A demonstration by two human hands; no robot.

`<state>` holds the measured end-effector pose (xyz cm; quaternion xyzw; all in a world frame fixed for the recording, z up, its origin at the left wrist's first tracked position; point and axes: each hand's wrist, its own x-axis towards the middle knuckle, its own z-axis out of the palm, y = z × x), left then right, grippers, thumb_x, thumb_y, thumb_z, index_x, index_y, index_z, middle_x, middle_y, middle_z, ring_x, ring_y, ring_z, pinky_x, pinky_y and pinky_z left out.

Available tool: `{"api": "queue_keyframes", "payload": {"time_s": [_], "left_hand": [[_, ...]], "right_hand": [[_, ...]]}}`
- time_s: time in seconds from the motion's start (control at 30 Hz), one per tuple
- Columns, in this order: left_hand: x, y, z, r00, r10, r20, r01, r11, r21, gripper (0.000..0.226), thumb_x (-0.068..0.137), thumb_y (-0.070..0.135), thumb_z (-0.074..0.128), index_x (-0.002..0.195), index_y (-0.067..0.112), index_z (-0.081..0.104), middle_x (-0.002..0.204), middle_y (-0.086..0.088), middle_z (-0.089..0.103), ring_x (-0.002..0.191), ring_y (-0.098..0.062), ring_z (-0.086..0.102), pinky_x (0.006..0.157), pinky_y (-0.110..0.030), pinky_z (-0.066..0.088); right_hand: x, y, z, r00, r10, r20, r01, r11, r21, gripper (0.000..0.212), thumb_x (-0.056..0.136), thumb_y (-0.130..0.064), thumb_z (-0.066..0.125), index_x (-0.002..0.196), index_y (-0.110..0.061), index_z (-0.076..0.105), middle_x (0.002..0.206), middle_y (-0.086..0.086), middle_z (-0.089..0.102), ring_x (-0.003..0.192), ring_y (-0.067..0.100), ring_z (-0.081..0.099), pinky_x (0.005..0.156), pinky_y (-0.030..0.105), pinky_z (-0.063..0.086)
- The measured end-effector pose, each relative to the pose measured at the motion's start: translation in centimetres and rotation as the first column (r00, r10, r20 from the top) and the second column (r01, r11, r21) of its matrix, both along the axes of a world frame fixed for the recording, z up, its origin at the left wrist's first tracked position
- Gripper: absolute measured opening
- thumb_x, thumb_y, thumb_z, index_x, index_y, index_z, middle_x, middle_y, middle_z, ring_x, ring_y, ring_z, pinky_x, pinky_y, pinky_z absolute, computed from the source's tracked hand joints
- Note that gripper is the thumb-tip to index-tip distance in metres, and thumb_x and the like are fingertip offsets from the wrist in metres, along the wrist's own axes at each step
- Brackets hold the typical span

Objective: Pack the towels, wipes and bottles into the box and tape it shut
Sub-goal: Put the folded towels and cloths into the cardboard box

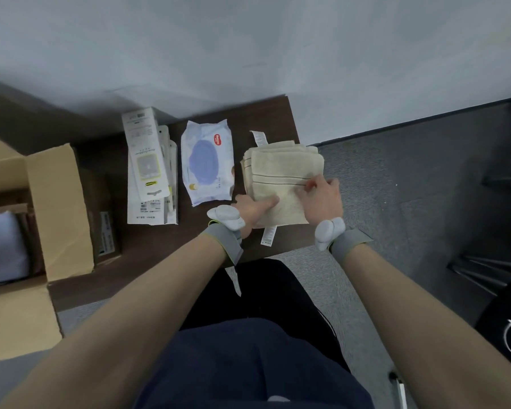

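Done: the box point(56, 208) stood open at the left end of the surface point(148, 255), flaps spread; a pale bundle point(3, 246) already lay inside; what it was could not be told
Left to do: nearly everything, as far as could be judged; the towels point(281, 172), wipes point(208, 163) and white cartons point(149, 166) all lay outside the box; no bare bottle showed, though the cartons perhaps held them; no tape was in view; the flaps were not yet closed
Towels: a folded beige stack at the right end of the surface; paper tags point(268, 236) stuck out at its far and near sides
Left hand point(254, 208): held the stack's near left corner; thumb on top, fingers hidden beneath
Right hand point(319, 196): lay on top of the stack near its right side, fingers bent at the brown stripe; whether it pinched a layer could not be told
Step in hand: probably gathering the stack to lift it
Edges: the surface ended right at the towels' right side and close behind the wrists; grey carpet point(396, 187) lay below; a slip to the right would likely drop the stack on the floor
Open room: wipes and cartons lay between the towels and the box; the way left ran over them, so the stack would want lifting clear, then over the box's spread flap; bare surface showed along the near side, in front of the cartons
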<state>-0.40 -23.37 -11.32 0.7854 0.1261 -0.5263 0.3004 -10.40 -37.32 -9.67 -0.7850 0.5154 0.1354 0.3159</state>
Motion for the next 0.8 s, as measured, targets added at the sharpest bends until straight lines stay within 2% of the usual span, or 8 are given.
{"api": "queue_keyframes", "payload": {"time_s": [0.07,0.2,0.33,0.43,0.5,0.6,0.7,0.8], "left_hand": [[0.2,-0.4,0.0,0.999,-0.03,0.03,0.029,0.999,0.044,0.125,0.067,0.071,0.079,0.156,0.003,0.024,0.152,-0.016,0.039,0.138,-0.035,0.043,0.111,-0.045,0.044],[0.6,-1.2,0.1,0.998,0.053,0.027,-0.054,0.998,0.038,0.123,0.068,0.065,0.083,0.157,0.004,0.024,0.153,-0.014,0.039,0.139,-0.034,0.043,0.102,-0.04,0.048],[0.7,-1.3,0.1,0.987,0.158,-0.034,-0.159,0.986,-0.04,0.113,0.073,0.05,0.088,0.155,0.002,0.027,0.151,-0.013,0.045,0.134,-0.031,0.049,0.101,-0.04,0.049],[0.8,-1.3,0.5,0.984,0.17,-0.045,-0.173,0.983,-0.057,0.098,0.075,0.043,0.089,0.147,0.0,0.038,0.141,-0.013,0.054,0.112,-0.027,0.056,0.082,-0.035,0.049],[0.9,-1.3,0.6,0.983,0.177,-0.053,-0.18,0.982,-0.063,0.089,0.075,0.04,0.09,0.141,0.0,0.045,0.132,-0.013,0.06,0.105,-0.026,0.059,0.083,-0.036,0.054],[0.8,-1.3,1.0,0.977,0.179,-0.113,-0.189,0.978,-0.085,0.081,0.075,0.037,0.09,0.135,0.001,0.051,0.122,-0.009,0.064,0.104,-0.025,0.064,0.088,-0.037,0.058],[0.2,-1.2,1.4,0.974,0.164,-0.159,-0.178,0.981,-0.081,0.081,0.076,0.033,0.09,0.138,0.001,0.05,0.127,-0.011,0.064,0.113,-0.028,0.065,0.092,-0.041,0.058],[-0.5,-0.9,2.0,0.971,0.166,-0.173,-0.179,0.982,-0.058,0.083,0.077,0.03,0.089,0.141,-0.002,0.047,0.126,-0.011,0.063,0.108,-0.028,0.065,0.073,-0.038,0.059]], "right_hand": [[0.0,-0.5,-0.2,0.999,-0.03,-0.009,0.03,0.999,0.016,0.04,0.089,-0.038,0.074,0.114,-0.01,0.06,0.131,0.013,0.045,0.118,0.038,0.054,0.097,0.046,0.05],[0.9,-0.1,-0.3,0.983,-0.156,-0.097,0.159,0.987,0.027,0.076,0.078,-0.035,0.087,0.132,-0.006,0.041,0.139,0.019,0.045,0.124,0.039,0.052,0.096,0.046,0.047],[1.4,-0.4,-0.9,0.975,-0.199,-0.095,0.211,0.968,0.137,0.075,0.084,-0.031,0.083,0.135,-0.009,0.034,0.13,0.022,0.059,0.114,0.043,0.063,0.08,0.044,0.047],[1.2,-1.0,-1.2,0.979,-0.151,-0.134,0.171,0.973,0.153,0.077,0.084,-0.037,0.083,0.139,-0.006,0.038,0.137,0.021,0.059,0.122,0.042,0.061,0.087,0.045,0.049],[1.1,-1.4,-1.2,0.981,-0.126,-0.15,0.153,0.972,0.18,0.076,0.084,-0.041,0.083,0.137,-0.004,0.043,0.139,0.02,0.059,0.125,0.04,0.06,0.094,0.045,0.051],[0.7,-2.1,-0.9,0.981,-0.129,-0.142,0.158,0.963,0.22,0.073,0.082,-0.041,0.084,0.137,-0.007,0.05,0.139,0.015,0.06,0.124,0.037,0.061,0.097,0.045,0.054],[-0.2,-2.3,-0.6,0.984,-0.119,-0.132,0.149,0.959,0.241,0.07,0.079,-0.04,0.086,0.133,-0.005,0.056,0.134,0.014,0.064,0.12,0.035,0.063,0.098,0.045,0.055],[-1.8,-2.0,-0.3,0.979,-0.098,-0.178,0.148,0.945,0.292,0.081,0.075,-0.045,0.091,0.135,-0.005,0.054,0.136,0.015,0.063,0.123,0.035,0.062,0.102,0.047,0.054]]}}
